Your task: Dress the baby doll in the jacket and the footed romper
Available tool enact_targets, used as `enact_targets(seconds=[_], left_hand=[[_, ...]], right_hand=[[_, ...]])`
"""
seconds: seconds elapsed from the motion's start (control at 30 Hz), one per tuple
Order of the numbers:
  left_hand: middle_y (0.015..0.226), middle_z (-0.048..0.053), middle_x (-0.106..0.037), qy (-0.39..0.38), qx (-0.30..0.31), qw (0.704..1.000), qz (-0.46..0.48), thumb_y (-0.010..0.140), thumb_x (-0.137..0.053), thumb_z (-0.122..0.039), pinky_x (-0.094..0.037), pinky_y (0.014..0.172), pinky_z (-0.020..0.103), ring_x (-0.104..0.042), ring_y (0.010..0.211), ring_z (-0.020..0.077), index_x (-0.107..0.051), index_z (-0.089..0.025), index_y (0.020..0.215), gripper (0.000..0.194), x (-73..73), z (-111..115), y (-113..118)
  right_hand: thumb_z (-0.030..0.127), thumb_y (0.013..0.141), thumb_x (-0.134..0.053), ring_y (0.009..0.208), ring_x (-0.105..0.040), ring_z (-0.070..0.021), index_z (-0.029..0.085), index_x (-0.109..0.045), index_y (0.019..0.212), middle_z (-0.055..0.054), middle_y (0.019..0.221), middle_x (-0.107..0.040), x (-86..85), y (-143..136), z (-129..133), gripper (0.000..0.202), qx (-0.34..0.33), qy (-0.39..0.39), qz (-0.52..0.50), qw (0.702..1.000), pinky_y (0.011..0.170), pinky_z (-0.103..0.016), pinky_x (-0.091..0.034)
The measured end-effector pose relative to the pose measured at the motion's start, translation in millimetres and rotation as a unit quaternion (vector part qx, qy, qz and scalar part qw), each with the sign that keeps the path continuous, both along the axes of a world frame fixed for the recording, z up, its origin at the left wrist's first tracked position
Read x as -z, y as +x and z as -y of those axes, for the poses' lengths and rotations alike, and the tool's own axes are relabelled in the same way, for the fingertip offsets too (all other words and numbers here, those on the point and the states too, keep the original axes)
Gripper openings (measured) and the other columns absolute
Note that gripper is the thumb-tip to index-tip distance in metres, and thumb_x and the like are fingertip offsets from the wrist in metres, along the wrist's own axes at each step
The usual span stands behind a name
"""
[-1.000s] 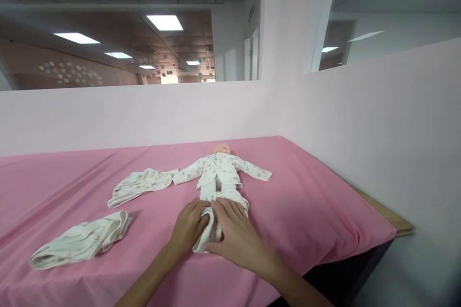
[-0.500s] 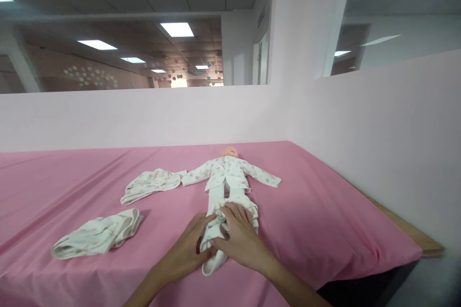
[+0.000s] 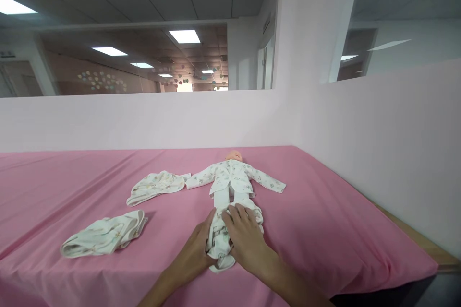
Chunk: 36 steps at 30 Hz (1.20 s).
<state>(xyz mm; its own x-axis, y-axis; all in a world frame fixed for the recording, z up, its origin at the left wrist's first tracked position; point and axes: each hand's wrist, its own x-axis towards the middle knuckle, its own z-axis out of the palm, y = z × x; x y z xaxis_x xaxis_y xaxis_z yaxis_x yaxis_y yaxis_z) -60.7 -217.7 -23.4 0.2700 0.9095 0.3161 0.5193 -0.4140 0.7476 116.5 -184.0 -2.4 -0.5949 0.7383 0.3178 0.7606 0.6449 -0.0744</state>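
A baby doll [image 3: 234, 155] lies on its back, head away from me, in a white printed jacket [image 3: 230, 172] with both sleeves spread sideways. Its white legs [image 3: 221, 197] show below the hem. Printed white baby trousers [image 3: 219, 240] are bunched around the lower legs; the feet are hidden. My left hand [image 3: 196, 249] grips the left edge of the trousers, its fingers partly hidden by cloth. From the right, my right hand [image 3: 248, 242] presses over the gathered cloth with bent fingers on it.
A pink sheet [image 3: 306, 230] covers the table. To the left lie a crumpled printed cloth [image 3: 106, 235] and, farther back, another printed garment [image 3: 156, 186] touching the doll's sleeve. A white wall [image 3: 144, 122] with windows stands behind; another wall [image 3: 389, 144] borders the right side.
My left hand has moved up along the trousers, its fingers now straighter against their side. The right hand stays on the cloth. The whole view has shifted slightly.
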Motion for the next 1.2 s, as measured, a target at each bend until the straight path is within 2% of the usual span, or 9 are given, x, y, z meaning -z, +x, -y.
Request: enact_targets(seconds=[0.17, 0.3, 0.4, 0.5, 0.6, 0.73, 0.9, 1.07, 1.2], left_hand=[[0.144, 0.010, -0.047, -0.042, -0.003, 0.992, 0.117, 0.076, -0.063, -0.029, -0.042, 0.104, 0.037, -0.049, 0.126, 0.0261, -0.029, -0.022, 0.146, 0.078, 6.5, -9, -7], [0.114, 0.009, -0.066, -0.062, -0.039, 0.991, 0.114, 0.081, -0.052, -0.032, -0.050, 0.085, 0.035, -0.061, 0.100, 0.0265, -0.056, -0.018, 0.120, 0.042, 0.3, -18, -11], [0.092, 0.005, -0.067, -0.052, -0.062, 0.992, 0.100, 0.084, -0.046, -0.035, -0.048, 0.073, 0.031, -0.060, 0.083, 0.0231, -0.061, -0.018, 0.095, 0.025, -5.8, -17, -7], [0.087, 0.003, -0.066, -0.067, -0.060, 0.991, 0.103, 0.089, -0.044, -0.040, -0.047, 0.073, 0.031, -0.059, 0.080, 0.0209, -0.058, -0.019, 0.094, 0.026, -6.4, -15, -2], [0.106, 0.004, -0.065, -0.089, -0.035, 0.986, 0.134, 0.086, -0.053, -0.036, -0.048, 0.085, 0.032, -0.061, 0.098, 0.0218, -0.052, -0.021, 0.115, 0.033, 0.0, -15, 0], [0.124, 0.007, -0.059, -0.088, -0.010, 0.982, 0.166, 0.080, -0.062, -0.030, -0.046, 0.096, 0.033, -0.057, 0.112, 0.0227, -0.041, -0.022, 0.130, 0.055, 14.9, -18, -3], [0.134, 0.008, -0.053, -0.058, 0.007, 0.993, 0.101, 0.083, -0.060, -0.031, -0.046, 0.098, 0.036, -0.054, 0.117, 0.0244, -0.036, -0.025, 0.138, 0.060, 22.4, -21, -12], [0.137, 0.011, -0.053, -0.018, 0.020, 1.000, -0.003, 0.090, -0.050, -0.038, -0.041, 0.103, 0.041, -0.052, 0.120, 0.0282, -0.049, -0.026, 0.134, 0.045, 4.3, -24, -23], [0.136, 0.008, -0.054, -0.169, 0.132, 0.976, 0.036, 0.076, -0.072, -0.036, -0.047, 0.096, 0.039, -0.057, 0.114, 0.0259, -0.036, -0.031, 0.143, 0.076, -21.8, -31, -42]], right_hand=[[0.001, 0.064, -0.050, 0.109, -0.049, -0.0232, 0.021, -0.055, 0.115, -0.007, 0.114, -0.060, -9.7, 10, -7, 0.056, -0.034, -0.017, -0.093, 0.995, 0.098, -0.040, -0.032], [0.006, 0.068, -0.051, 0.102, -0.053, -0.0191, 0.022, -0.062, 0.100, -0.002, 0.104, -0.065, -19.5, 15, -13, 0.038, -0.030, -0.082, -0.164, 0.983, 0.094, -0.033, -0.032], [0.011, 0.072, -0.052, 0.087, -0.055, -0.0170, 0.020, -0.058, 0.074, 0.000, 0.083, -0.064, -22.1, 15, -16, 0.011, -0.017, -0.085, -0.157, 0.984, 0.084, -0.031, -0.034], [0.019, 0.078, -0.052, 0.075, -0.052, -0.0151, 0.018, -0.051, 0.062, 0.001, 0.070, -0.059, -19.2, 14, -19, 0.017, -0.005, -0.090, -0.157, 0.983, 0.079, -0.031, -0.033], [0.014, 0.074, -0.056, 0.089, -0.054, -0.0168, 0.019, -0.060, 0.078, 0.000, 0.086, -0.065, -14.9, 17, -21, 0.008, -0.026, -0.105, -0.172, 0.979, 0.086, -0.031, -0.032], [0.014, 0.073, -0.059, 0.104, -0.052, -0.0198, 0.021, -0.058, 0.108, -0.003, 0.109, -0.063, -14.5, 23, -17, 0.036, -0.070, -0.111, -0.146, 0.981, 0.093, -0.033, -0.031], [0.027, 0.074, -0.064, 0.100, -0.049, -0.0243, 0.022, -0.051, 0.112, -0.006, 0.106, -0.058, -22.5, 22, -12, 0.040, -0.059, -0.091, -0.067, 0.992, 0.090, -0.040, -0.033], [0.035, 0.063, -0.073, 0.100, -0.047, -0.0273, 0.022, -0.055, 0.100, -0.004, 0.097, -0.058, -36.9, 22, -29, 0.043, -0.028, -0.112, -0.041, 0.993, 0.089, -0.045, -0.034], [0.053, 0.059, -0.075, 0.105, -0.049, -0.0269, 0.026, -0.059, 0.110, -0.004, 0.110, -0.059, -52.6, 38, -54, 0.060, -0.052, -0.247, -0.091, 0.963, 0.085, -0.038, -0.039]])
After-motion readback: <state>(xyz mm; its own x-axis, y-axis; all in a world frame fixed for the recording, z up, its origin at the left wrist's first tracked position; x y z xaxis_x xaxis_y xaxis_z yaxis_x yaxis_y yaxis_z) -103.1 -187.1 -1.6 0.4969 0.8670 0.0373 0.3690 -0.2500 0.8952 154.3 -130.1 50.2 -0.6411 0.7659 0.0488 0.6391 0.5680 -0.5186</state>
